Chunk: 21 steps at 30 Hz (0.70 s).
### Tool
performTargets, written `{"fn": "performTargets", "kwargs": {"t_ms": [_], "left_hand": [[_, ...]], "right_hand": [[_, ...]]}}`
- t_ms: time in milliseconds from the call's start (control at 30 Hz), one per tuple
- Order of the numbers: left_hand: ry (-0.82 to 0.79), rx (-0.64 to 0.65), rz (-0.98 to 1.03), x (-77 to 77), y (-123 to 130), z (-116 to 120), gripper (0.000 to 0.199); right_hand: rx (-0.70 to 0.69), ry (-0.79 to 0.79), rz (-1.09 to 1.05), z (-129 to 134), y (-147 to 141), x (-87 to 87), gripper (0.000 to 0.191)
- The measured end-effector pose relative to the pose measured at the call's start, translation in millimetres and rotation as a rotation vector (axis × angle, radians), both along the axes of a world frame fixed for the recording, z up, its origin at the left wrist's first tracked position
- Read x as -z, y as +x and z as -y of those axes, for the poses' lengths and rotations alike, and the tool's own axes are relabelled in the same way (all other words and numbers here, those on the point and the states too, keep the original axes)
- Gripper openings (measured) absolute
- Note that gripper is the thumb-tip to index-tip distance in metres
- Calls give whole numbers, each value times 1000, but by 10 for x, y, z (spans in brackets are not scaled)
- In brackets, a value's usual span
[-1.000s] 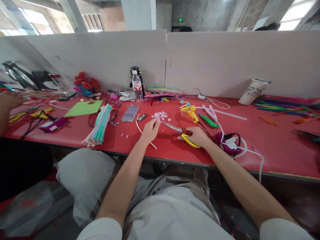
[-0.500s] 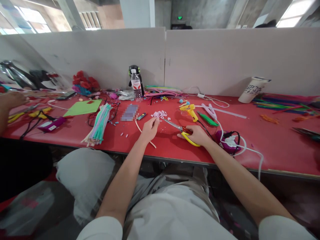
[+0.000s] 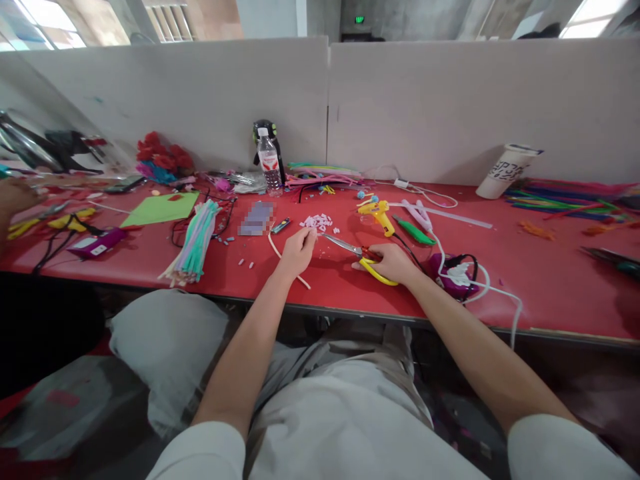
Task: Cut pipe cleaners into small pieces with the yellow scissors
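My left hand (image 3: 299, 252) is closed in a pinch beside a small heap of short pale-pink cut pieces (image 3: 316, 222); what its fingertips hold is too small to make out. My right hand (image 3: 393, 263) grips yellow-handled scissors (image 3: 345, 245), their blades pointing left toward my left fingertips. A thin cream stem (image 3: 276, 249) curves across the table and passes beneath my left wrist. Left of that hand lies a utility knife (image 3: 281, 225), with a few loose bits near it. A bundle of pastel fuzzy stems (image 3: 196, 240) rests further left.
A yellow glue gun (image 3: 380, 217) and a green marker-like item (image 3: 415, 231) lie beyond my right hand. Purple boxes with cords (image 3: 455, 283) sit at right. A water bottle (image 3: 269, 163) stands by the partition (image 3: 425, 107). Another person's hand (image 3: 20, 200) is at far left.
The view has tilted a little downward, so the table appears higher. My hands and the scissors keep nearly the same place over the table.
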<state>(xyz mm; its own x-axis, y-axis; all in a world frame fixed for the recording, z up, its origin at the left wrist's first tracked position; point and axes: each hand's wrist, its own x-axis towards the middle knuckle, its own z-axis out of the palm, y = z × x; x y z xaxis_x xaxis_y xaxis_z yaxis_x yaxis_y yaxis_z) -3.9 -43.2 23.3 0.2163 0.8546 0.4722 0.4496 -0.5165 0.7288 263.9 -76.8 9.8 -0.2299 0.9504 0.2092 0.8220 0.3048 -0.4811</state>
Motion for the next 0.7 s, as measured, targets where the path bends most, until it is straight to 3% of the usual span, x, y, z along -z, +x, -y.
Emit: {"fn": "performTargets", "kwargs": {"t_ms": [700], "left_hand": [[-1, -3, 1, 47, -9, -46, 38]], "right_hand": [[16, -6, -17, 21, -7, -30, 60]]}}
